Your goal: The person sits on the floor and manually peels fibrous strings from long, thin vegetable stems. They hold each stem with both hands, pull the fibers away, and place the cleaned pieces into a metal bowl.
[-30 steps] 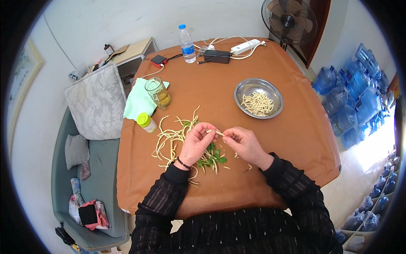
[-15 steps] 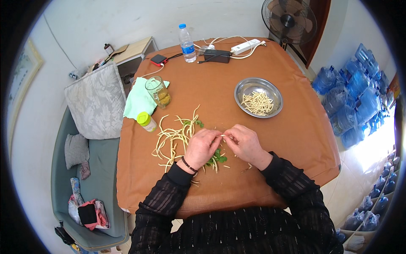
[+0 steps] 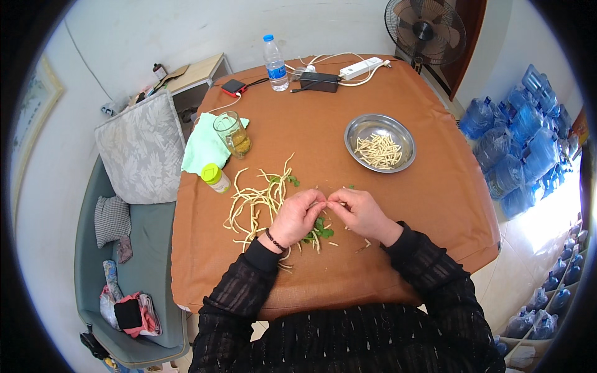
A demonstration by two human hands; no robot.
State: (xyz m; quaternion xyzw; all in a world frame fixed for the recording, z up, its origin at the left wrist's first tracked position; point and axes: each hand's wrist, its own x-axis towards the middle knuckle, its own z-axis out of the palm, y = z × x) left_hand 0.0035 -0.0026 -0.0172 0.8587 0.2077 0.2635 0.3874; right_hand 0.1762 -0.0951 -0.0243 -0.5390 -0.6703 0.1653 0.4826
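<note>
My left hand and my right hand meet fingertip to fingertip over the table, both closed in a pinch. What shows of the piece between them is tiny and pale, apparently a bit of long bean. Under and beside my left hand spreads a loose heap of pale long beans. Green leaves and short bean bits lie just below the fingers. Beyond my right hand stands a steel bowl with many short bean pieces in it.
Left on the brown-covered table are a green-lidded jar, a glass mug and a mint cloth. A water bottle, black adapter and power strip stand along the far edge.
The fingertips of my two hands have drawn together, and the pale piece visible between them earlier is now nearly hidden. A small green bit now shows beyond my right hand.
</note>
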